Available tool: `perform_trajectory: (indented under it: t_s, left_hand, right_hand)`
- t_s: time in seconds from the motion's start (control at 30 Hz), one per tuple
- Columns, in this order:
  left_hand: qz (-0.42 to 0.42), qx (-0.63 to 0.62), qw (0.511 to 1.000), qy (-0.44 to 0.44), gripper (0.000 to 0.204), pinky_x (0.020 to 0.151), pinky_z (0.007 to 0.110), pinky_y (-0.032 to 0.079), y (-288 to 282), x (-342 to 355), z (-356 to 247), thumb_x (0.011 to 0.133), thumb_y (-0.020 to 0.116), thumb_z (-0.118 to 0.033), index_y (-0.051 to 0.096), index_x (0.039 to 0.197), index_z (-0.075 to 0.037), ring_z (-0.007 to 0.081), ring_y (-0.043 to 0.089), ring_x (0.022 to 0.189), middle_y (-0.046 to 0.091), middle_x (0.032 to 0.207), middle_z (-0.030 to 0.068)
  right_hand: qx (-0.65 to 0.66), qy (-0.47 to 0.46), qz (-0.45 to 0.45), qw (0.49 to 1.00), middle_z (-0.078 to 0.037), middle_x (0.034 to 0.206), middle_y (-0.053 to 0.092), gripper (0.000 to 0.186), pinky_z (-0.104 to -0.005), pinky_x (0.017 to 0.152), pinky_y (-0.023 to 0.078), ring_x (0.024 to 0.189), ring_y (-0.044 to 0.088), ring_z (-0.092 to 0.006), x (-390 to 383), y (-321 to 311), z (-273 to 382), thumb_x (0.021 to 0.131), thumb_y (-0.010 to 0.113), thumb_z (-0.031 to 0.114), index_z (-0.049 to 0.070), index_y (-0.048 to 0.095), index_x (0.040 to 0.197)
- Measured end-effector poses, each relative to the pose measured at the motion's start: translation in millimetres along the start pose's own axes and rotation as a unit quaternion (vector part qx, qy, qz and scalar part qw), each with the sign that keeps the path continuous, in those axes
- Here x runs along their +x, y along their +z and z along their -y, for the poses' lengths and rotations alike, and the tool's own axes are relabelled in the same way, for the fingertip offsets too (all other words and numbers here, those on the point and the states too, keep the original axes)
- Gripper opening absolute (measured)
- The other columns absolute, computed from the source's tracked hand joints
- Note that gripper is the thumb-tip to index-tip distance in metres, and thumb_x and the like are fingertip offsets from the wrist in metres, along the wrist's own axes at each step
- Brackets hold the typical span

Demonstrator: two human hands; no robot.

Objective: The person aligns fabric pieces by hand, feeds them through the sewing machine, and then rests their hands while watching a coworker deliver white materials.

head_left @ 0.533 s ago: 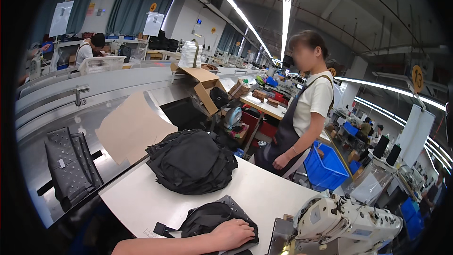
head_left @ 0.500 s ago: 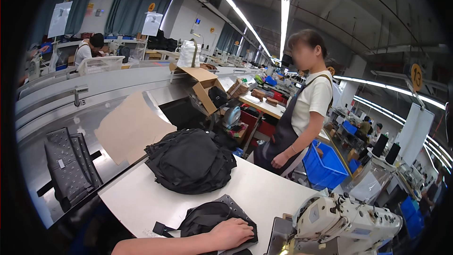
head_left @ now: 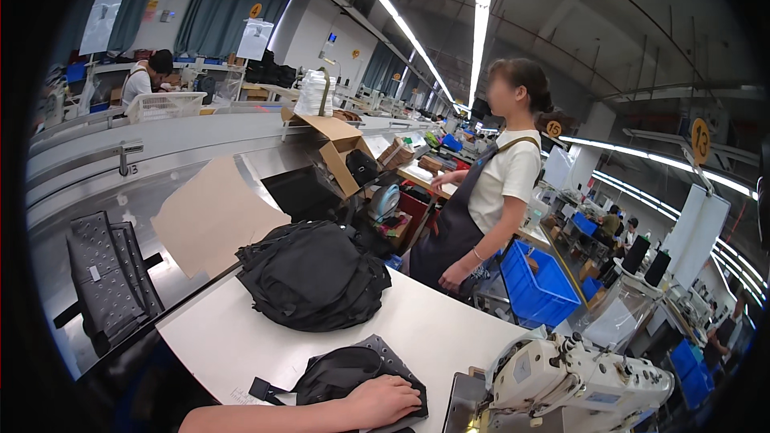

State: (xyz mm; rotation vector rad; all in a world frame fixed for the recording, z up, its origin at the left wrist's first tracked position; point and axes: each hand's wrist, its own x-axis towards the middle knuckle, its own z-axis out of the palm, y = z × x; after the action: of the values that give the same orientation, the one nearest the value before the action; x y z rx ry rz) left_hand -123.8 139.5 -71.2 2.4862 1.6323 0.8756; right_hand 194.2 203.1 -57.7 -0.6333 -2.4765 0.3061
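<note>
My left hand (head_left: 383,402) rests palm down on a black fabric piece (head_left: 341,370), fingers laid over its right part and nothing gripped. This piece has a soft gathered side, a flat dark panel with metal eyelets (head_left: 395,364) and a short black strap (head_left: 265,390) sticking out to the left. It lies on the white worktable (head_left: 433,329). Beyond it sits a large rounded pile of black fabric pieces (head_left: 313,277). My right hand is out of view.
A white sewing machine (head_left: 561,377) stands at right. Past the table's far edge, a person in an apron (head_left: 481,200) stands beside a blue crate (head_left: 541,285). At left, eyeleted dark panels (head_left: 108,273) and a beige sheet (head_left: 212,216) lie on a metal surface. An open cardboard box (head_left: 345,160) stands beyond.
The person in the apron has shifted left, and one forearm now reaches toward the table behind. My view has turned slightly; my left hand stays on the black piece.
</note>
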Motion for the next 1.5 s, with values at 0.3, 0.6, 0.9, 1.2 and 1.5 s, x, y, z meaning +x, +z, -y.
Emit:
perform_trajectory:
  t_s: [0.3, 0.6, 0.9, 1.2, 1.5]
  left_hand:
    - [0.01, -0.014, 1.0, 0.002, 0.027, 0.102, 0.033, 0.045, 0.6, -0.7, -3.9, 0.095, 0.057, -0.028, 0.068, 0.112, -0.011, 0.0229, 0.056, 0.12, 0.064, 0.125, 0.0034]
    - [0.026, -0.011, 1.0, 0.009, 0.028, 0.103, 0.033, 0.043, 1.5, -0.9, -2.9, 0.096, 0.055, -0.029, 0.068, 0.113, -0.01, 0.0231, 0.055, 0.121, 0.064, 0.126, 0.0044]
    - [0.033, -0.039, 0.999, 0.004, 0.028, 0.104, 0.035, 0.043, -3.7, 3.6, -5.9, 0.096, 0.055, -0.027, 0.067, 0.112, -0.007, 0.0251, 0.054, 0.122, 0.064, 0.126, 0.0069]
    - [0.012, -0.049, 0.999, 0.003, 0.032, 0.103, 0.035, 0.043, -1.0, -0.3, -8.7, 0.098, 0.054, -0.032, 0.069, 0.108, -0.006, 0.0263, 0.056, 0.12, 0.065, 0.123, 0.0082]
    - [0.03, -0.04, 0.999, -0.007, 0.031, 0.104, 0.036, 0.043, -5.5, 1.0, -6.2, 0.098, 0.054, -0.03, 0.068, 0.111, -0.006, 0.0262, 0.055, 0.121, 0.064, 0.124, 0.0077]
  right_hand:
    - [0.018, 0.01, -0.003, 1.0, -0.011, 0.088, 0.073, 0.016, -0.0333, 0.074, 0.056, 0.081, 0.072, -0.0246, 0.8, 0.1, 1.3, 0.081, 0.064, 0.002, 0.006, 0.074, 0.092]
    - [0.007, 0.054, -0.001, 0.999, -0.011, 0.086, 0.073, 0.016, -0.0332, 0.073, 0.056, 0.08, 0.071, -0.0238, -2.8, 2.8, 2.3, 0.081, 0.063, 0.002, 0.006, 0.074, 0.092]
    - [0.017, 0.031, 0.0, 0.999, -0.012, 0.086, 0.072, 0.016, -0.0347, 0.073, 0.055, 0.079, 0.071, -0.0258, -1.1, -1.0, -1.1, 0.08, 0.063, 0.002, 0.006, 0.074, 0.09]
    - [0.004, 0.029, 0.01, 1.0, -0.012, 0.087, 0.072, 0.015, -0.0352, 0.076, 0.055, 0.081, 0.071, -0.0264, -2.9, -2.8, 0.1, 0.08, 0.063, 0.002, 0.004, 0.073, 0.09]
    - [-0.004, 0.025, -0.003, 1.0, -0.012, 0.084, 0.072, 0.014, -0.0361, 0.072, 0.056, 0.077, 0.071, -0.0271, 1.2, -0.3, -0.4, 0.08, 0.063, 0.003, 0.006, 0.074, 0.089]
